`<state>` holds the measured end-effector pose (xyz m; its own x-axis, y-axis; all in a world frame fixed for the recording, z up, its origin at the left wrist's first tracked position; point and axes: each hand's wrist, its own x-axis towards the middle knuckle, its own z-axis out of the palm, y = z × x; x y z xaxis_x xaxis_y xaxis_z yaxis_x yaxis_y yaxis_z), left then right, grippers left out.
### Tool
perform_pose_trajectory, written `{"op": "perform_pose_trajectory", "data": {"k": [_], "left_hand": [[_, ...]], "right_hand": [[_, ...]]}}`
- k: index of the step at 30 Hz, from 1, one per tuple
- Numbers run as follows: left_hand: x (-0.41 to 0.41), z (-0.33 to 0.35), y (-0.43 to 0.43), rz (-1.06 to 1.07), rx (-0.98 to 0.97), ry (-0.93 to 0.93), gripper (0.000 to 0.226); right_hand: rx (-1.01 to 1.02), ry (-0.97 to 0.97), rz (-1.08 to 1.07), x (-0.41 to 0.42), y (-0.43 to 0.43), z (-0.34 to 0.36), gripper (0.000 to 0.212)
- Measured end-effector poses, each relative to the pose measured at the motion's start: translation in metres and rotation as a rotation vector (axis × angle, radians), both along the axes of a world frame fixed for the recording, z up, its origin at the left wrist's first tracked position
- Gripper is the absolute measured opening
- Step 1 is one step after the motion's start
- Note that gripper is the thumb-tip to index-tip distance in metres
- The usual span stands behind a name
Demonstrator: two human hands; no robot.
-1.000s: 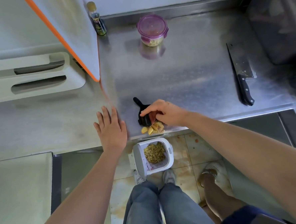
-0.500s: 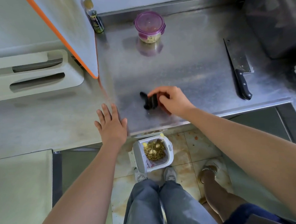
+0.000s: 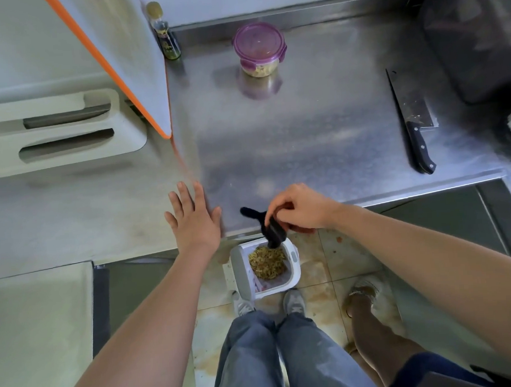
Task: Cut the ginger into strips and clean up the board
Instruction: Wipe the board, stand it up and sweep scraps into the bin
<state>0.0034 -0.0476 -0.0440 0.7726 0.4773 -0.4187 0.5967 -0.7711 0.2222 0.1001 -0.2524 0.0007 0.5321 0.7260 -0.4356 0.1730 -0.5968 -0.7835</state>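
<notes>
Bin (image 3: 241, 272) below black tool (image 3: 273, 232) in right hand (image 3: 300, 210); cleaver (image 3: 412, 115), jar (image 3: 259, 51) well apart.

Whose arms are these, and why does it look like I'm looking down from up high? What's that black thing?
The camera sits on a person's head and looks down, so you see their own arms, legs and shoes. The left hand lies flat on the shiny steel counter. The right hand grips a small black tool above a white bin of yellowish scraps on the floor. Also on the counter are a black-handled cleaver and a purple-lidded tub.
</notes>
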Motion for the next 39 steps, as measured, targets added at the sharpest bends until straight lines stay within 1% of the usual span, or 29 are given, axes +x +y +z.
{"op": "perform_pose_trajectory", "data": {"k": [1, 2, 4, 5, 6, 7, 9, 10, 12, 13, 14, 15, 16, 18, 19, 20, 21, 23, 24, 25, 26, 28, 29, 30, 31, 33, 35, 37, 39], "left_hand": [[0.000, -0.001, 0.000, 0.000, 0.000, 0.000, 0.065], [-0.001, -0.001, -0.001, 0.001, 0.001, -0.001, 0.065], [-0.001, 0.000, -0.002, 0.007, 0.010, -0.002, 0.065], [0.000, 0.000, -0.002, 0.010, 0.021, 0.000, 0.065], [0.000, 0.001, -0.003, 0.011, 0.037, 0.004, 0.065], [0.001, 0.002, -0.005, 0.008, 0.061, 0.004, 0.065], [0.004, 0.004, -0.011, 0.009, 0.102, -0.017, 0.064], [0.006, 0.004, -0.014, 0.016, 0.111, -0.036, 0.063], [0.009, 0.005, -0.021, 0.023, 0.106, -0.075, 0.061], [0.011, 0.005, -0.024, 0.017, 0.100, -0.096, 0.060], [0.013, 0.005, -0.027, 0.003, 0.096, -0.118, 0.059], [0.015, 0.005, -0.030, -0.013, 0.093, -0.135, 0.058], [0.018, 0.005, -0.032, -0.026, 0.088, -0.147, 0.058], [0.024, 0.004, -0.036, -0.034, 0.070, -0.150, 0.058], [0.026, 0.003, -0.038, -0.032, 0.063, -0.144, 0.059], [0.028, 0.002, -0.040, -0.029, 0.061, -0.133, 0.059], [0.029, 0.001, -0.041, -0.026, 0.065, -0.118, 0.060], [0.030, -0.002, -0.045, -0.023, 0.087, -0.094, 0.061], [0.030, -0.003, -0.046, -0.022, 0.096, -0.088, 0.062], [0.030, -0.004, -0.047, -0.021, 0.100, -0.087, 0.062], [0.030, -0.005, -0.048, -0.019, 0.099, -0.086, 0.062], [0.030, -0.007, -0.048, -0.016, 0.093, -0.084, 0.063], [0.029, -0.008, -0.047, -0.017, 0.093, -0.083, 0.063], [0.028, -0.008, -0.046, -0.019, 0.090, -0.082, 0.063], [0.028, -0.008, -0.045, -0.022, 0.086, -0.084, 0.063], [0.026, -0.009, -0.043, -0.023, 0.085, -0.102, 0.062], [0.026, -0.008, -0.043, -0.018, 0.093, -0.139, 0.061], [0.025, -0.006, -0.042, -0.012, 0.103, -0.175, 0.058], [0.023, -0.005, -0.039, -0.020, 0.110, -0.198, 0.055]], "right_hand": [[0.035, 0.023, -0.126, 0.003, -0.004, 0.002, 0.036], [0.089, -0.008, -0.298, 0.008, -0.009, 0.002, 0.037], [0.189, -0.130, -0.626, 0.024, -0.019, 0.000, 0.041], [0.190, -0.172, -0.728, 0.031, -0.023, -0.002, 0.043], [0.167, -0.193, -0.783, 0.034, -0.025, -0.007, 0.045], [0.124, -0.226, -0.768, 0.033, -0.026, -0.008, 0.047], [0.042, -0.342, -0.567, 0.020, -0.026, -0.011, 0.047], [0.035, -0.334, -0.462, 0.009, -0.023, -0.009, 0.045], [0.030, -0.088, -0.297, -0.009, -0.017, -0.002, 0.039], [0.033, 0.028, -0.255, -0.011, -0.015, 0.000, 0.037], [0.049, 0.101, -0.277, -0.009, -0.015, 0.002, 0.036], [0.072, 0.101, -0.349, -0.002, -0.017, 0.002, 0.037], [0.103, 0.042, -0.462, 0.010, -0.022, 0.000, 0.038], [0.160, -0.172, -0.760, 0.037, -0.037, 0.001, 0.040], [0.171, -0.241, -0.895, 0.052, -0.048, -0.001, 0.039], [0.168, -0.268, -1.004, 0.063, -0.058, -0.004, 0.038], [0.125, -0.284, -1.061, 0.069, -0.068, -0.010, 0.038], [-0.040, -0.357, -1.026, 0.069, -0.076, -0.022, 0.039], [-0.081, -0.433, -0.948, 0.063, -0.073, -0.026, 0.041], [-0.066, -0.490, -0.856, 0.053, -0.064, -0.027, 0.042], [-0.004, -0.470, -0.762, 0.042, -0.054, -0.028, 0.041], [0.102, -0.299, -0.574, 0.021, -0.033, -0.021, 0.039], [0.119, -0.218, -0.514, 0.015, -0.027, -0.020, 0.039], [0.143, -0.181, -0.520, 0.012, -0.025, -0.020, 0.039], [0.173, -0.197, -0.610, 0.015, -0.025, -0.019, 0.039], [0.235, -0.275, -0.870, 0.034, -0.035, -0.023, 0.041], [0.196, -0.320, -1.043, 0.058, -0.049, -0.028, 0.044], [0.074, -0.353, -1.031, 0.073, -0.051, -0.034, 0.048], [0.054, -0.411, -0.869, 0.075, -0.039, -0.035, 0.051]]}}
